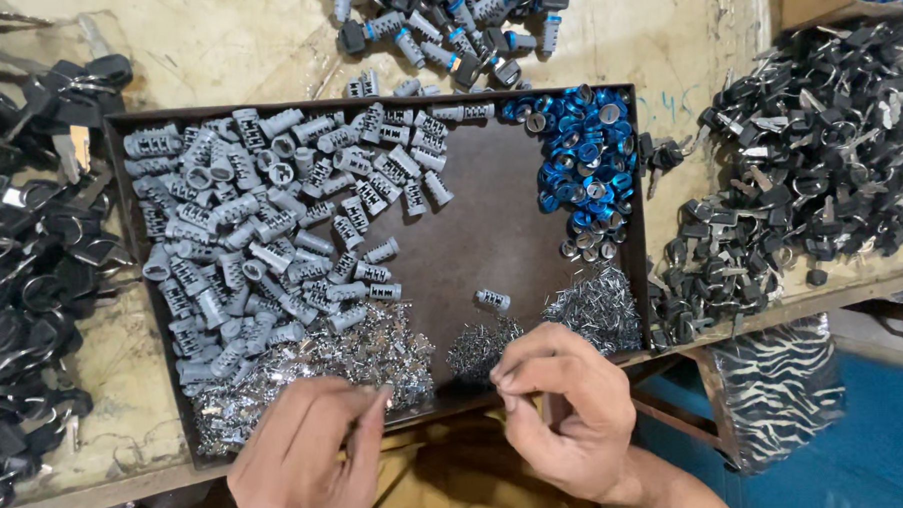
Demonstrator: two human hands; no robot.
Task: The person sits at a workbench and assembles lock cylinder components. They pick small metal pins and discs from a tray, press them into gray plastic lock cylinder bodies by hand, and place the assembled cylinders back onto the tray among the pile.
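- Lying across the workbench (654, 37), a dark tray (491, 233); overhanging the near edge toward the lap, so risking a tip if leaned on.
- Filling the tray's left half, a heap of grey lock cylinders (241, 241); sloping toward the bare middle, likely to slide if jolted.
- Flanking the tray, piles of black-headed keys (808, 141) on the right and more on the left (22, 269); lying close to the rim, risking strays falling in among the sorted parts.
- Occupying the far right corner, blue rings (583, 149); spilling down toward the small metal pieces and risking mixing.
- Spreading along the near edge, heaps of tiny shiny metal pieces (355, 358), with another heap (598, 304) at the right; easily flicked over the low rim and lost.
- Lying alone on the bare tray floor, one grey cylinder (492, 300), just beyond the right hand; able to roll.
- Resting at the near rim, left hand (308, 449), fingertips pinched together on something too small to make out; slipping judged likely.
- Hovering beside it, right hand (562, 400), fingers curled in and closed, contents hidden; cannot tell what is being held.
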